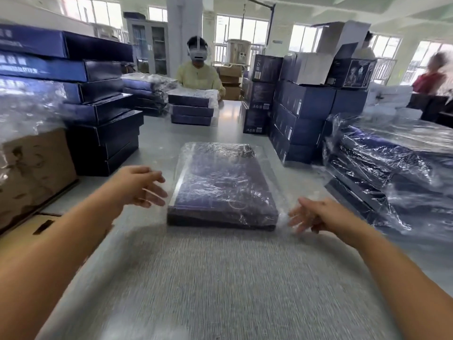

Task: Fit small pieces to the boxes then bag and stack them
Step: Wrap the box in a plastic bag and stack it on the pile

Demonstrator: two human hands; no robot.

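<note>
Flanking the bagged box: left hand, right hand.

One wide-angle camera, worn on the head, looks forward and down along the desk from its near end. The bagged box sits centred and close ahead, with the left hand and right hand either side of it. Beyond the box the view reaches a facing person and far windows.

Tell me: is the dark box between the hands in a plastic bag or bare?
Inside: a wrinkled clear plastic bag covers the dark box and spreads past its edges. Bag mouth: cannot tell.
</note>
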